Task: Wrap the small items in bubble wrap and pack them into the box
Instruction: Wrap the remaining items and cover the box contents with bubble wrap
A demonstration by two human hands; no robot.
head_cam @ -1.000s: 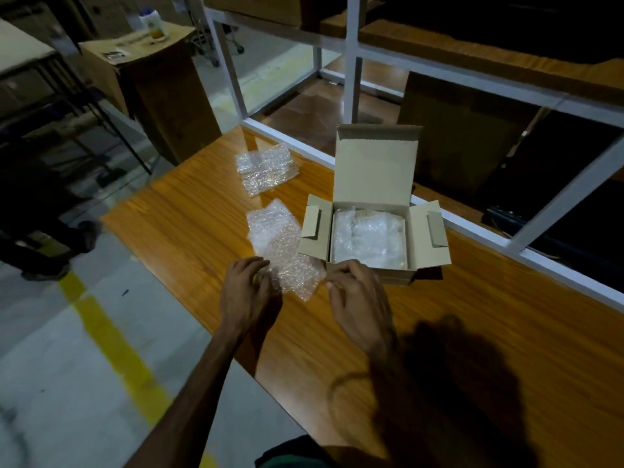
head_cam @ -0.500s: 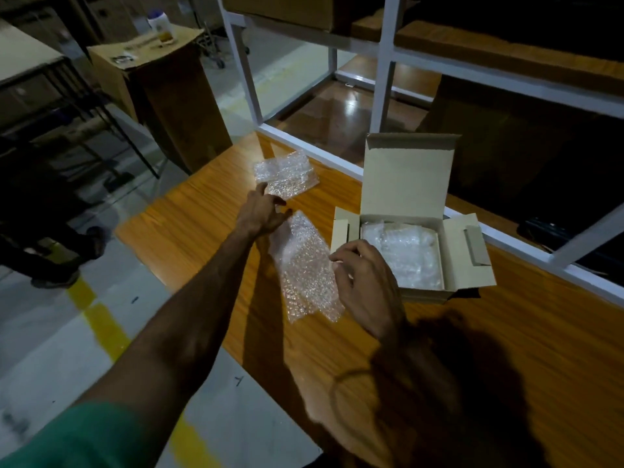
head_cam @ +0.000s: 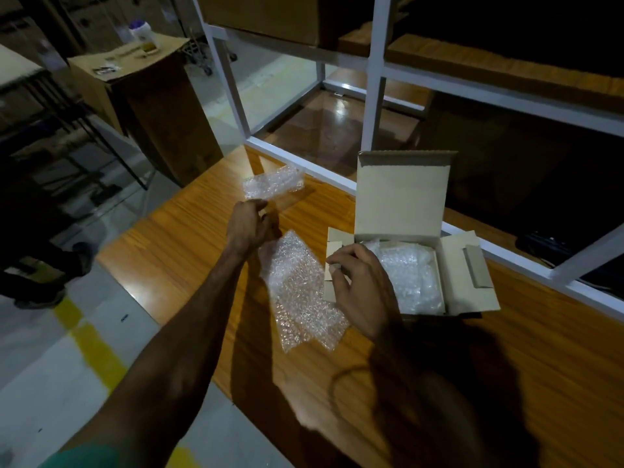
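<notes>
Two hands flank the bubble wrap sheet; box just right.

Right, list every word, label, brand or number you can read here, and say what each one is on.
No text here can be read.
Tall cardboard box, top face: dark print, too blurred to read.
White bottle standing on it: label too small and blurred to read.
Small paper on the same top: marks unreadable.
Open packing box: plain, no print visible.

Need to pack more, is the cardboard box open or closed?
Open: the cardboard box has its lid standing upright, side flaps spread, bubble wrap showing inside.
</notes>
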